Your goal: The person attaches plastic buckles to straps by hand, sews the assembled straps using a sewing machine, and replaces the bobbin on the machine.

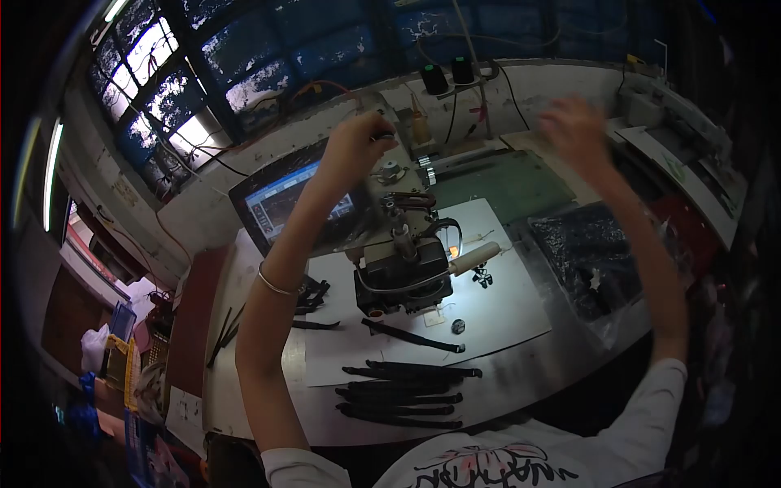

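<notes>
My left hand is raised above the top of a sewing machine, fingers closed around a small dark thing I cannot make out. My right hand is lifted over the green surface at the back right, blurred by motion; whether it holds anything does not show. Below the machine head, a single black strap lies slanted on the white plate. Nearer my body, several black straps lie side by side across the table edge. A small round metal part sits beside the single strap.
A lit control screen stands behind my left forearm. Black thread spools are on a stand at the back. Dark plastic bags lie at the right. More black strips lie left of the machine.
</notes>
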Demonstrator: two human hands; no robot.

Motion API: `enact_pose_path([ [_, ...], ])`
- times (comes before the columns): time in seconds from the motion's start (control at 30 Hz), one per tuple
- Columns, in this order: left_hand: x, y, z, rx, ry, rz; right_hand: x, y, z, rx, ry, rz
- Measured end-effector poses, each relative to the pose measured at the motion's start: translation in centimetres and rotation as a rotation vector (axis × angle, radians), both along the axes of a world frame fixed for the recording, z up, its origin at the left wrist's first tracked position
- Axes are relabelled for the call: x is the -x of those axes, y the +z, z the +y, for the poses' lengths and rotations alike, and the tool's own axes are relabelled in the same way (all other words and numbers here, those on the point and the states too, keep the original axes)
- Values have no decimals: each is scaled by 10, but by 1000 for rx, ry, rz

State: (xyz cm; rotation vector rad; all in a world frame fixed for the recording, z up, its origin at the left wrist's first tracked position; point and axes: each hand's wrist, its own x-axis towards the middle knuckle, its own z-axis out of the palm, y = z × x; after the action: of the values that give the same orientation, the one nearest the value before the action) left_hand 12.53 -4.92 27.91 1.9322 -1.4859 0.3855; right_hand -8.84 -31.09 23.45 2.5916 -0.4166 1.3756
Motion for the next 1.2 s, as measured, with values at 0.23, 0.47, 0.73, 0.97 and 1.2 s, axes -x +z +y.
enact_pose_path([
  [0.23, -1, -7, -1, -71, 49, -119, -213, 0, 96, -613, 319, 478],
  [0.47, -11, -21, -2, 2, 61, -303, -225, -45, 82, -61, 421, 265],
  [0.73, -7, -10, 5, -8, 19, -240, -222, -41, 89, -44, 643, 458],
  [0.97, -7, -10, 0, 30, -7, -256, -237, -28, 86, -406, 940, 358],
  [1.2, -5, -12, 11, 11, 13, -298, -277, -12, 68, -420, 610, 956],
])
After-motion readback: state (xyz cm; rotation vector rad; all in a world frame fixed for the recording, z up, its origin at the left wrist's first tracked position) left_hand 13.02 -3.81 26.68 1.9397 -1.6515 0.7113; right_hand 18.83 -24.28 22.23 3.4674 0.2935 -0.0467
